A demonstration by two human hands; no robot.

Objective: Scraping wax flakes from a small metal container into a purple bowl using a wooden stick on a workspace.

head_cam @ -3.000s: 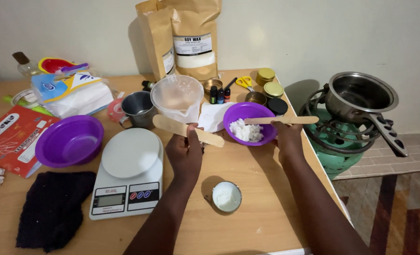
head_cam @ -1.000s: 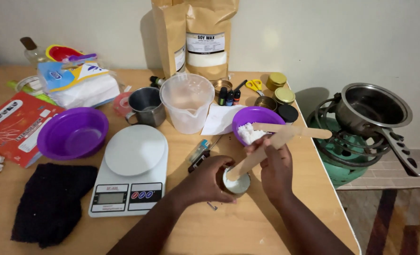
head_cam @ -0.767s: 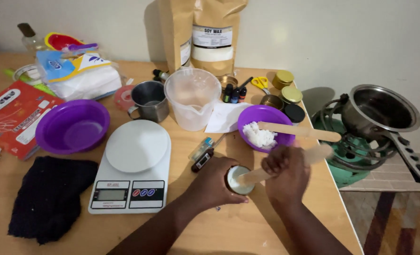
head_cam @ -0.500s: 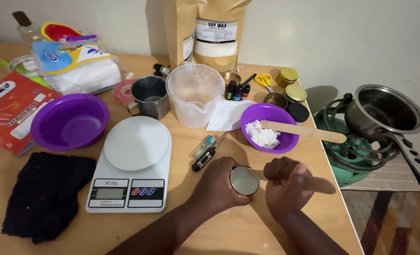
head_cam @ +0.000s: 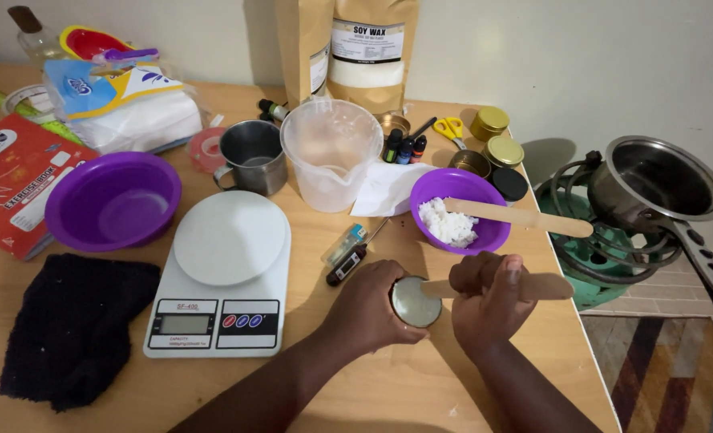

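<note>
At lower centre of the frame the left hand (head_cam: 370, 309) wraps around a small round tin (head_cam: 415, 301), likely light, rigid and best gripped by its sides, while the right hand (head_cam: 488, 298) clenches a stiff wooden stick (head_cam: 545, 286) reaching into it.

Bare hands (head_cam: 428, 301) and forearms — no sleeves.

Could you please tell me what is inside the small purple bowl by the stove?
The small purple bowl holds a heap of white flakes, and a wooden stick rests across its rim. The stick hides some flakes.
</note>
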